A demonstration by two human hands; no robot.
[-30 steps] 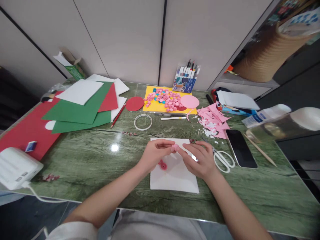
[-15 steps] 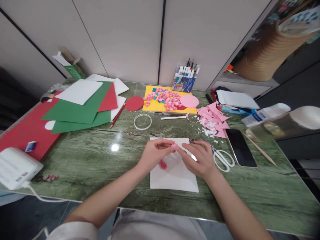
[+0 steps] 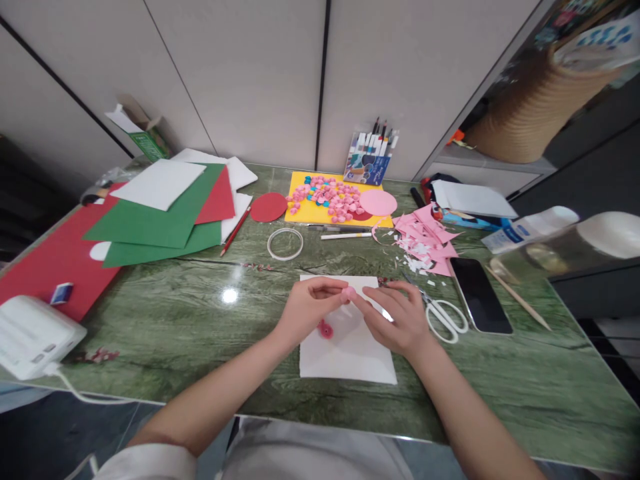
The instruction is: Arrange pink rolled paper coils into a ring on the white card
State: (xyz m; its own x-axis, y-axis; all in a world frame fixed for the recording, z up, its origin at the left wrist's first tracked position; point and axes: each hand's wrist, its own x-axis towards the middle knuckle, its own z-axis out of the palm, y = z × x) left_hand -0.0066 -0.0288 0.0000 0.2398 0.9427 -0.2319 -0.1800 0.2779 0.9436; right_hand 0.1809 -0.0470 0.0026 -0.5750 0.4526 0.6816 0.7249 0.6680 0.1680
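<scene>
My left hand (image 3: 307, 308) and my right hand (image 3: 397, 317) meet above a white sheet (image 3: 350, 350) on the green table (image 3: 190, 320). Both pinch one small pink paper roll (image 3: 349, 293) between their fingertips. A second small pink curl (image 3: 325, 328) lies on the white sheet just below my left hand. White-handled scissors (image 3: 445, 315) lie right beside my right hand.
A yellow card (image 3: 320, 212) with several pink and blue rolls, a pink disc (image 3: 379, 203) and a red disc (image 3: 269, 207) lie at the back. Pink scraps (image 3: 425, 240), a phone (image 3: 480, 285), a tape ring (image 3: 285, 243), green and red sheets (image 3: 160, 220), a marker pack (image 3: 371, 160).
</scene>
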